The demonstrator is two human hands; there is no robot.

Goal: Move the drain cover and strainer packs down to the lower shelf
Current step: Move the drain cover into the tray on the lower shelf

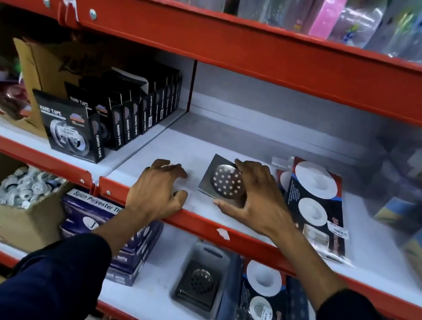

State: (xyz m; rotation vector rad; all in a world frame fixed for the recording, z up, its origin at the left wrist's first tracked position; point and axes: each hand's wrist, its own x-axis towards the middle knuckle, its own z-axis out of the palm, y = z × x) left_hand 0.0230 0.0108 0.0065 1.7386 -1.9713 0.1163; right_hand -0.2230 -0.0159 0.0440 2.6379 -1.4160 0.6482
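Note:
A square steel drain cover (222,180) with a round perforated centre lies flat on the middle shelf (381,254). My right hand (256,196) arches over its right side, fingertips on the top edge and thumb at the bottom edge. To its right lie strainer packs (314,204) with white discs on dark card. My left hand (158,189) rests open on the shelf's front edge, left of the cover, holding nothing. On the lower shelf (160,283) sit another drain cover (199,280) in a grey tray and a strainer pack (263,302).
Black nano tape boxes (118,119) stand in a row at the left of the middle shelf. Blue thread boxes (129,229) and a cardboard box of white fittings (17,197) sit lower left. Clear plastic-wrapped goods (418,183) crowd the right. A red shelf lip (247,48) hangs overhead.

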